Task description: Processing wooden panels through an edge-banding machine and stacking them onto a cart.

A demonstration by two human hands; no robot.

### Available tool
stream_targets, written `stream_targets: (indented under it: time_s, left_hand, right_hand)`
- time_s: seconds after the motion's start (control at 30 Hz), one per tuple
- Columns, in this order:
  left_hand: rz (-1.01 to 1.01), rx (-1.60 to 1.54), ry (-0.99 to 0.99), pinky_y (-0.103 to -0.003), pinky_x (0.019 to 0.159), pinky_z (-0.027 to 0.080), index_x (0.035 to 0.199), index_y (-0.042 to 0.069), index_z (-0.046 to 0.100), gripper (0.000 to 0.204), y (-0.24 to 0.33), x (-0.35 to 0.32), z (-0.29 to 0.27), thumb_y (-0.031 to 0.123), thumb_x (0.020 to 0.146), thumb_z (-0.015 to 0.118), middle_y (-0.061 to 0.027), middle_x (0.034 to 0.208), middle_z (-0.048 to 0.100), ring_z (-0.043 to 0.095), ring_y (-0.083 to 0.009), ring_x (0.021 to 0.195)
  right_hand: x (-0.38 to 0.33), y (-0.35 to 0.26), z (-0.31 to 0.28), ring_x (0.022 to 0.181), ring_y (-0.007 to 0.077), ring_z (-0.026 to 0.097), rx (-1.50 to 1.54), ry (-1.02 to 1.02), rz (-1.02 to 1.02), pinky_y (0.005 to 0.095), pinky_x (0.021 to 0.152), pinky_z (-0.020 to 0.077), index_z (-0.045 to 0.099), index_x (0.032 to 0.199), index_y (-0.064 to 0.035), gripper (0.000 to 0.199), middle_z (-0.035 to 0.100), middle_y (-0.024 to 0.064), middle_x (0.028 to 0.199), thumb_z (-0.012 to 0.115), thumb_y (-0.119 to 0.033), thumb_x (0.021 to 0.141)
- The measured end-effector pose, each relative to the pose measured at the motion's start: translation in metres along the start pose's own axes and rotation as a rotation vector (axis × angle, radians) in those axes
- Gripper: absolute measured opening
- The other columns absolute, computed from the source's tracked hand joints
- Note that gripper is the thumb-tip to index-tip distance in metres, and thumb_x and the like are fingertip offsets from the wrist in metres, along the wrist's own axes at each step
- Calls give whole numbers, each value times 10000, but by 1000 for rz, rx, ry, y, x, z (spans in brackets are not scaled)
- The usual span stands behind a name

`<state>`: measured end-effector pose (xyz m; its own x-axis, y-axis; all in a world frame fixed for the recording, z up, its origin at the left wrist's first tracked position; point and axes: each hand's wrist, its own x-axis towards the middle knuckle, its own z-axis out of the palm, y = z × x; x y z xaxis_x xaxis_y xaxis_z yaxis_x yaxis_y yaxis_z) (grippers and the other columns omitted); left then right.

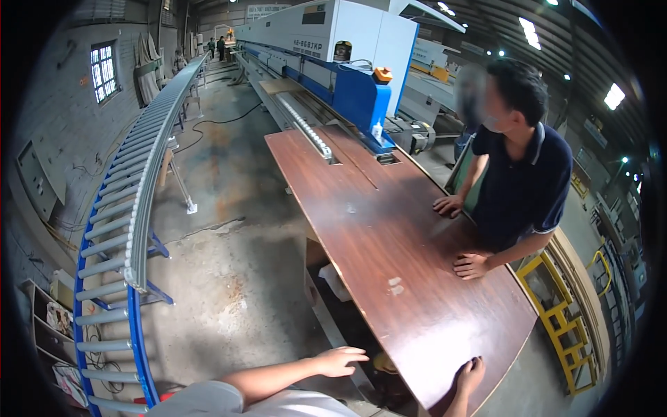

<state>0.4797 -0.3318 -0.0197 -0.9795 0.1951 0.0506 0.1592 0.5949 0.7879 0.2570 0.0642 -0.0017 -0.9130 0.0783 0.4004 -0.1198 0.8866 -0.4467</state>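
Note:
A long reddish-brown wood-grain tabletop (410, 260) stretches away from me, worn pale in spots. My left hand (340, 361) is just off its left edge, fingers stretched out and nothing in them. On the near end of the top rests my right hand (470, 376), its fingers loosely curled with no object seen in them. Across the table a person in a dark polo shirt (522, 187) stands with both hands on the surface, head turned away to the left. Light glares off the board between my hands.
A roller conveyor (114, 247) with blue side rails runs along the left. Beyond the tabletop stands a large white and blue machine (381, 90) with an orange-topped button box. Yellow metal frames (563, 323) stand at the right. A cable (208, 124) lies on the floor.

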Motion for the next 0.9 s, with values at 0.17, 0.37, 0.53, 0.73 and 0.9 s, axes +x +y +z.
stream_targets:
  time_s: [0.17, 0.37, 0.53, 0.73, 0.9]
  left_hand:
    - [-617, -128, 53, -383, 996, 426, 1247, 104, 577, 483, -123, -148, -36, 297, 805, 576, -182, 1266, 558, 538, -327, 1166]
    - [-1148, 39, -132, -381, 1008, 413, 1254, 97, 579, 493, -222, -259, -57, 325, 817, 574, -156, 1285, 559, 522, -308, 1198]
    - [-1146, -209, 97, -355, 1022, 398, 1255, 75, 571, 513, -275, -238, -78, 309, 800, 616, -152, 1301, 552, 520, -274, 1213]
    - [-983, -268, 273, -338, 965, 438, 1305, 75, 525, 526, -283, -131, -164, 223, 809, 620, -166, 1264, 578, 578, -253, 1127]
    - [-821, -268, 557, -350, 862, 486, 1333, 46, 487, 554, -322, -64, -244, 189, 815, 624, -164, 1262, 574, 617, -249, 992]
  right_hand:
    - [-56, -36, -12, 1172, 341, 510, -136, 62, 138, 396, 1008, 392, 595, 1111, 36, 301, 562, 197, 1247, 542, -115, 857]
    - [-100, -96, 5, 1292, 341, 399, -256, -69, 157, 436, 1123, 243, 520, 1253, 5, 398, 453, 179, 1388, 524, -170, 896]
    - [-124, -141, 18, 1305, 340, 387, -340, -68, 150, 442, 1118, 249, 499, 1289, -28, 417, 423, 149, 1422, 503, -203, 910]
    - [-127, -141, 20, 1246, 352, 450, -362, 57, 197, 442, 1096, 289, 567, 1211, -41, 380, 501, 136, 1357, 558, -183, 859]
    - [-120, -155, 24, 1246, 351, 454, -312, 54, 233, 439, 1089, 299, 591, 1175, -31, 343, 516, 125, 1348, 551, -175, 867]
